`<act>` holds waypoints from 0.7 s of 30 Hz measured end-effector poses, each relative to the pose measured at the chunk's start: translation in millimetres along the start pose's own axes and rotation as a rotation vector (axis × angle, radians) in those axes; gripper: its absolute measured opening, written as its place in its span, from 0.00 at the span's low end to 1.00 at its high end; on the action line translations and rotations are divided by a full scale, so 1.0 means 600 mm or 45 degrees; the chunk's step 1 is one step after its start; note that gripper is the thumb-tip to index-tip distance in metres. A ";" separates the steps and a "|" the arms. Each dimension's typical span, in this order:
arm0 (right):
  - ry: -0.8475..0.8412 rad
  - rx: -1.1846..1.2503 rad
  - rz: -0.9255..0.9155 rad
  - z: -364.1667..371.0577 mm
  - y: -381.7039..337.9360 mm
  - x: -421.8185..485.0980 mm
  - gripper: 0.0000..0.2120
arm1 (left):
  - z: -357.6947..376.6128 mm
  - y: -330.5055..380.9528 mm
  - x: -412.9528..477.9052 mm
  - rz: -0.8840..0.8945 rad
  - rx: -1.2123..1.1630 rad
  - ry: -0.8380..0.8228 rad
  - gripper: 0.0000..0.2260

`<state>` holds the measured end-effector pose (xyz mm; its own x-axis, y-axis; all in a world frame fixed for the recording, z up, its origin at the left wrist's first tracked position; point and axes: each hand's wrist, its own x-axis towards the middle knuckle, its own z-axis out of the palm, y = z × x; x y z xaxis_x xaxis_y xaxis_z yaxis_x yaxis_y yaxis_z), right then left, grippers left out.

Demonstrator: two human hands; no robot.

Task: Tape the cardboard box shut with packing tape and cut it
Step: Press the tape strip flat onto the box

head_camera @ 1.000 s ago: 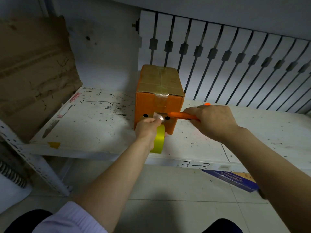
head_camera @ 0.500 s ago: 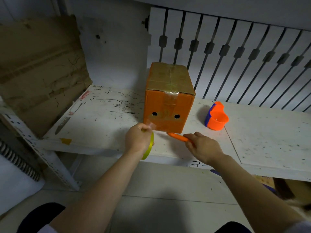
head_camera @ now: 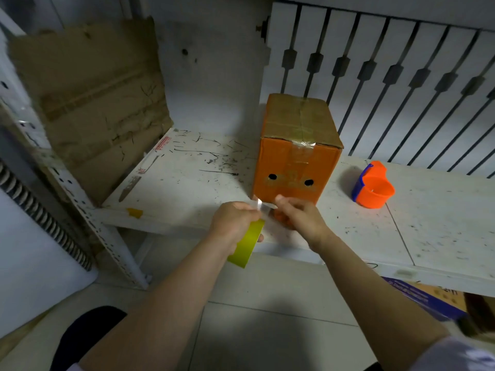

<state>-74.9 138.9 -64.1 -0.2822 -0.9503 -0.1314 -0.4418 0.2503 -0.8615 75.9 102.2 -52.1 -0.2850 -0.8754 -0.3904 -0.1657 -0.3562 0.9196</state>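
Tape roll (head_camera: 247, 243) gripped in left hand (head_camera: 232, 223); right hand (head_camera: 301, 219) pinches its clear loose end (head_camera: 261, 206).

Single view, head-worn wide-angle camera. Looks forward and down from above person's forearms, which enter from bottom edge. Faces white shelf (head_camera: 442, 223) and barred panel (head_camera: 388, 76) behind it. Both hands close to lens, near frame centre: left hand (head_camera: 231, 223), right hand (head_camera: 301, 218). Cardboard box (head_camera: 294, 162) just beyond hands, mid-distance. Tiled floor (head_camera: 267, 330) fills lower frame directly beneath camera. Straight lines bow toward edges; corners soft. No second view, so no shared area.
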 end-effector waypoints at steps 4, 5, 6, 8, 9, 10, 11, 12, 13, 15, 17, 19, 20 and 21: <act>-0.162 0.212 0.047 0.028 -0.025 -0.008 0.09 | 0.000 -0.021 -0.007 -0.069 -0.003 -0.035 0.04; -0.143 0.175 0.069 0.036 -0.019 -0.006 0.11 | 0.001 -0.027 -0.006 -0.100 -0.008 -0.037 0.03; -0.106 0.137 0.097 0.043 -0.011 -0.002 0.12 | 0.002 -0.035 -0.003 -0.137 -0.016 -0.039 0.04; -0.003 0.014 0.134 0.058 0.007 0.009 0.10 | 0.005 -0.047 0.001 -0.190 -0.006 -0.047 0.08; 0.048 -0.101 0.134 0.064 0.016 0.014 0.08 | 0.008 -0.055 0.008 -0.200 -0.004 -0.028 0.16; 0.094 -0.230 0.128 0.070 0.024 0.019 0.07 | 0.011 -0.062 0.014 -0.196 -0.017 -0.020 0.22; 0.136 -0.363 0.121 0.075 0.028 0.021 0.07 | 0.014 -0.071 0.023 -0.192 -0.018 -0.018 0.24; 0.167 -0.480 0.116 0.080 0.029 0.022 0.07 | 0.016 -0.076 0.027 -0.177 0.021 -0.002 0.22; 0.185 -0.565 0.118 0.084 0.027 0.022 0.08 | 0.017 -0.076 0.027 -0.166 0.079 0.022 0.17; 0.202 -0.684 0.114 0.093 0.024 0.022 0.08 | 0.021 -0.080 0.030 -0.153 0.125 0.047 0.09; 0.222 -0.773 0.078 0.100 0.024 0.025 0.07 | 0.025 -0.085 0.033 -0.140 0.133 0.044 0.09; 0.227 -0.836 0.056 0.103 0.025 0.027 0.07 | 0.025 -0.091 0.041 -0.176 0.126 0.022 0.15; 0.236 -0.848 0.050 0.102 0.026 0.027 0.08 | 0.023 -0.094 0.043 -0.191 0.144 0.016 0.15; 0.246 -0.815 0.068 0.101 0.026 0.028 0.12 | 0.021 -0.097 0.046 -0.202 0.160 0.015 0.13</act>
<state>-35.2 115.6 -109.5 -0.4390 -0.8981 -0.0242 -0.8240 0.4132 -0.3876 65.8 102.7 -116.9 -0.2351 -0.8154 -0.5291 -0.3242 -0.4474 0.8335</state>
